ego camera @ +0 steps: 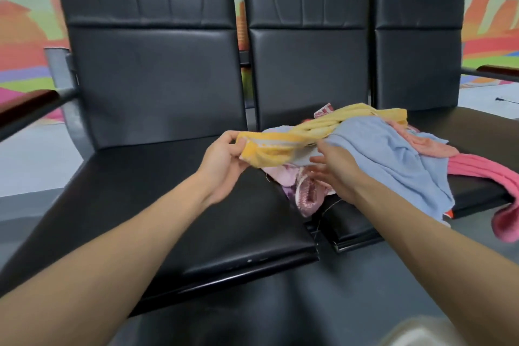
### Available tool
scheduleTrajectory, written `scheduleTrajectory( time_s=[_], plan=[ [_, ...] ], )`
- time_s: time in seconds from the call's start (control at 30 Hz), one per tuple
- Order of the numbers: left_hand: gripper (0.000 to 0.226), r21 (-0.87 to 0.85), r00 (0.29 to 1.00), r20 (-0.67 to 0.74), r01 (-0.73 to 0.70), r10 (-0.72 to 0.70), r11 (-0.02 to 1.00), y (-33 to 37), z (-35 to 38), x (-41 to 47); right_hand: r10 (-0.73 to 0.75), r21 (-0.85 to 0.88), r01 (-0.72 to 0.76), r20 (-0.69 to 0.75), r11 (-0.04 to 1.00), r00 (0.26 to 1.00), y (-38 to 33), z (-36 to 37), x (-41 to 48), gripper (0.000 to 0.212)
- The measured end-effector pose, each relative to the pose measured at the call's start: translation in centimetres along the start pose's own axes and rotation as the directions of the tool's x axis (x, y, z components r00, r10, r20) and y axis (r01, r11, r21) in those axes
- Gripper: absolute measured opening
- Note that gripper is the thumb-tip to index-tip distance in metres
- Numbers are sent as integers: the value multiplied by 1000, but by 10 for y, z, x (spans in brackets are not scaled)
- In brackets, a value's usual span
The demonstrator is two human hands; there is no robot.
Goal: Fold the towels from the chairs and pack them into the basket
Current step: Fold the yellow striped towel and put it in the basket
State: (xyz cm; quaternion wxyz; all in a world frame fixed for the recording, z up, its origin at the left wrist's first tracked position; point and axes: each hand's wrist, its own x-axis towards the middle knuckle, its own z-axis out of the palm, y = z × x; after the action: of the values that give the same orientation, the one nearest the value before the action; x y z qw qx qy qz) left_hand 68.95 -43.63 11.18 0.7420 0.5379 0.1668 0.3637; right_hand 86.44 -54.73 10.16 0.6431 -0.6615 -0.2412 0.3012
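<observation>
**Towel Pile on Chair Seats: Hand Positions**

The left hand (224,160) grips the near end of the yellow towel (323,126), thumb on top and fingers curled beneath, and holds that end clear of the seat. The towel is twisted and runs away to the right of this hand, across the top of the pile.

The right hand (334,171) has its fingers straight and spread just below the yellow towel. Whether it touches any cloth cannot be told.

- Light blue towel (379,154): immediately right of the right hand, draped over the seat front.
- Pink towel (491,177): farther right, hanging off the seat edge.
- Pink-and-lilac patterned cloth (303,191): below and between the hands.

The pile lies on the middle chair (351,227).
</observation>
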Motion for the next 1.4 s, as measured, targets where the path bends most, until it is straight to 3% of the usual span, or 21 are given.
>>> scheduleTrajectory(
  time_s=[0.17,0.3,0.37,0.47,0.53,0.63,0.73,0.8,0.87,0.93,1.0,1.1,1.17,1.2,1.27,1.33,1.4],
  plan=[
    [16,168,999,-37,24,-18,986,19,-48,-33,66,321,-68,16,945,998,11,36,10,31],
    [23,455,995,-67,93,-70,886,24,-78,-54,50,90,-53,32,995,998,28,83,9,43],
    [33,639,990,-66,136,-123,757,30,-93,-60,-4,-77,17,159,997,987,29,110,2,40],
    [41,905,974,-119,187,-194,382,30,-121,-69,-17,-207,108,398,972,917,29,145,-16,37],
    [33,928,974,-193,219,-115,302,26,-137,-72,1,-273,172,533,947,846,32,159,-26,31],
    [31,886,949,-314,281,31,368,22,-149,-70,22,-312,218,616,925,787,34,169,-32,22],
    [47,900,939,-343,324,16,292,19,-153,-65,29,-334,206,582,920,813,31,162,-35,30],
    [43,911,931,-357,365,-76,191,16,-151,-64,3,-359,215,519,908,855,30,155,-37,39],
    [33,919,927,-351,368,-132,141,13,-147,-62,-16,-419,243,476,875,879,28,144,-36,30],
    [18,916,933,-332,354,-136,191,12,-142,-60,57,-538,240,477,808,877,25,129,-37,21],
    [10,899,935,-336,354,-112,257,13,-137,-59,228,-664,210,509,718,830,21,110,-43,17],
    [13,827,917,-385,393,-106,403,18,-131,-59,525,-802,219,542,556,656,14,81,-54,19],
    [13,735,890,-432,440,-143,516,22,-132,-59,615,-839,224,522,496,591,8,66,-57,26],
    [14,688,878,-451,457,-161,564,24,-132,-59,620,-849,210,503,485,602,6,61,-57,30],
    [17,601,854,-483,483,-192,637,28,-135,-60,561,-867,165,438,469,702,5,57,-53,41],
    [15,537,839,-497,499,-223,680,32,-136,-63,406,-904,162,330,395,852,11,62,-41,51],
    [15,522,848,-466,495,-254,695,36,-136,-69,199,-928,177,251,327,947,22,72,-29,52]
  ],
)
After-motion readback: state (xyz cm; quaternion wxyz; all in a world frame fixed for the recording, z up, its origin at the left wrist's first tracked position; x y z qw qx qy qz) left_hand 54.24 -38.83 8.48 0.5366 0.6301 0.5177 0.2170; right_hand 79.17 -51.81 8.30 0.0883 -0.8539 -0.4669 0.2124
